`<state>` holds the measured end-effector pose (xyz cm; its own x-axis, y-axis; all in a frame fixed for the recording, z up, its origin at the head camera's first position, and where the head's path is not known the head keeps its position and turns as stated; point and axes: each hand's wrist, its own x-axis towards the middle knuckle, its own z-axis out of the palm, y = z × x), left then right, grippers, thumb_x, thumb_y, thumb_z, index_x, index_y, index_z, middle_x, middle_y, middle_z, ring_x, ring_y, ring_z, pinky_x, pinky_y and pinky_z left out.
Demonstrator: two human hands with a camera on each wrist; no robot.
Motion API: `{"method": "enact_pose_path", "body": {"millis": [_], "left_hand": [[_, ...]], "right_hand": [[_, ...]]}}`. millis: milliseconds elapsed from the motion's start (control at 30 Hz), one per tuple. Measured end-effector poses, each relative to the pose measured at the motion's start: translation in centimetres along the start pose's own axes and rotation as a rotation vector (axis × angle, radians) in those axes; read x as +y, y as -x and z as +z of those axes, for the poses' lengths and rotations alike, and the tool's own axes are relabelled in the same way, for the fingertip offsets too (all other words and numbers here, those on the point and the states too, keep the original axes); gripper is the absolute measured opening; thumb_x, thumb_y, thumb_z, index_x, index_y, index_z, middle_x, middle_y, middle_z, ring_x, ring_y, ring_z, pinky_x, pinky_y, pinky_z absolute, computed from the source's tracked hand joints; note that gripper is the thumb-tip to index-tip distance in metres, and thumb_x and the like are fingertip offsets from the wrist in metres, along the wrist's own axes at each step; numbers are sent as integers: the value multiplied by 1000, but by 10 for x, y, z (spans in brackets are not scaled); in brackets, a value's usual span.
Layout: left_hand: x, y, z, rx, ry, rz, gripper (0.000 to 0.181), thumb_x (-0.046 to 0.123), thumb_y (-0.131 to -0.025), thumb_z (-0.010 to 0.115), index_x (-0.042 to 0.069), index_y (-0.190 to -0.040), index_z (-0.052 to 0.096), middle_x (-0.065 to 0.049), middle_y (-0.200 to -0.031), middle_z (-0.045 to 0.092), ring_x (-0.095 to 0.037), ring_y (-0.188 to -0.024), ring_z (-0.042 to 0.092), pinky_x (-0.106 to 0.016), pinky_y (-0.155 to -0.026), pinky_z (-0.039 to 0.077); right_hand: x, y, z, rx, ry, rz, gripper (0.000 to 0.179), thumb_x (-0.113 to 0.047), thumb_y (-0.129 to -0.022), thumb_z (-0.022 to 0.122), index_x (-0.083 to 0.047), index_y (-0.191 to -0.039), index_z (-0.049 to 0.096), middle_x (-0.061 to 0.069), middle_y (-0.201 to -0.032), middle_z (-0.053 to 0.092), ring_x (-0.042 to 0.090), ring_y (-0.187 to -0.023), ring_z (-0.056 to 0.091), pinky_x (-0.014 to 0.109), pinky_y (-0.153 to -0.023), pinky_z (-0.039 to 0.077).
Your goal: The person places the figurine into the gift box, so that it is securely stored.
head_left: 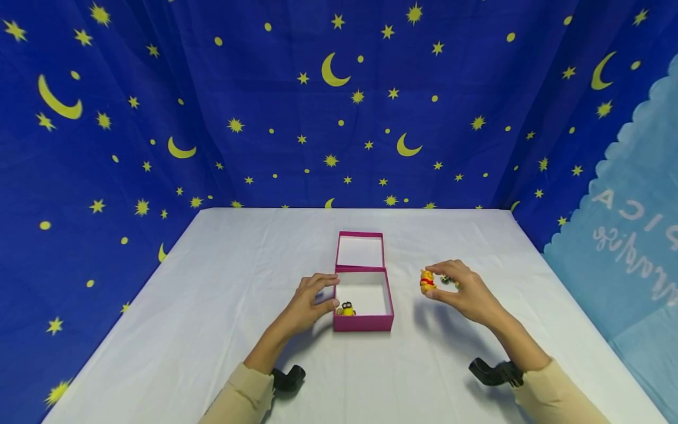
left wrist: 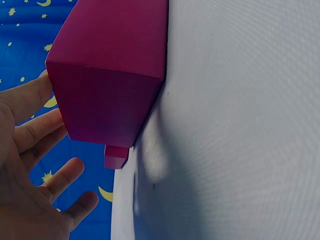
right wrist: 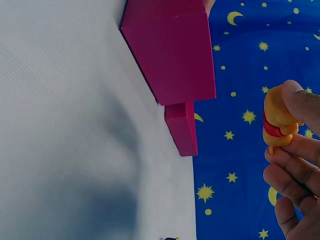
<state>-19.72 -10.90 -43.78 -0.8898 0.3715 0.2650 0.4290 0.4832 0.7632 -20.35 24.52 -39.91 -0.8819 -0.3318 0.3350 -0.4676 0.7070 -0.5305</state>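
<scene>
In the head view my right hand [head_left: 466, 294] pinches a yellow Winnie the Pooh figurine [head_left: 426, 281] with a red shirt between thumb and fingers, above the table to the right of a magenta box [head_left: 364, 323]. The right wrist view shows the same figurine [right wrist: 275, 120] at the fingertips. My left hand [head_left: 307, 306] is at the left side of the box, its fairly straight fingers [left wrist: 42, 125] touching the box edge. Inside the box, in the near left corner, is a yellow Minion figurine [head_left: 348, 309] with a small tan thing beside it, mostly hidden.
The box's lid [head_left: 360, 250] lies open behind it, white inside. Partly hidden behind my right hand, a small dark-and-yellow toy [head_left: 446, 280] is on the white-covered table [head_left: 254, 253]. A blue star-patterned cloth [head_left: 286, 118] hangs behind and beside the table.
</scene>
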Motion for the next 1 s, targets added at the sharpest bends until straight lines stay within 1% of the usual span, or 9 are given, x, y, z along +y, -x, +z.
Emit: {"method": "enact_pose_path", "body": {"millis": [200,400,533,767,1000], "left_hand": [[1,0,0,-3,0,-4,44,16,-86,68,4,-126,57,-5,-137,52,-26,-123,38,-43,-98,33],[3,1,-1,-7,0,-21,44,16,-86,68,5,-127,57,-3,-137,51,-24,-123,38,-42,-98,33],[2,0,0,-5,-5,-18,44,17,-86,67,5,-127,57,-3,-137,51,-24,-122,38,-42,-97,34],[1,0,0,-3,-12,-27,45,19,-86,68,6,-128,57,1,-138,50,-23,-123,38,-44,-99,34],[1,0,0,-5,-9,-30,45,19,-87,67,6,-128,57,1,-138,50,-23,-124,38,-44,-99,34]], "right_hand": [[-3,-2,1,3,7,-19,50,-31,-79,76,-12,-122,62,7,-117,63,23,-99,57,49,-81,47],[-6,-5,3,-6,16,-13,51,-34,-78,75,-13,-123,62,6,-118,62,24,-99,57,41,-80,47],[-9,-6,3,-12,17,-5,51,-34,-79,75,-14,-123,62,5,-119,62,22,-98,56,38,-78,45],[-11,-8,3,-19,18,-5,51,-36,-79,74,-14,-123,62,4,-118,62,19,-97,54,32,-75,42],[-11,-9,5,-19,8,-4,52,-37,-79,75,-13,-123,62,4,-118,63,21,-99,55,33,-75,42]]}}
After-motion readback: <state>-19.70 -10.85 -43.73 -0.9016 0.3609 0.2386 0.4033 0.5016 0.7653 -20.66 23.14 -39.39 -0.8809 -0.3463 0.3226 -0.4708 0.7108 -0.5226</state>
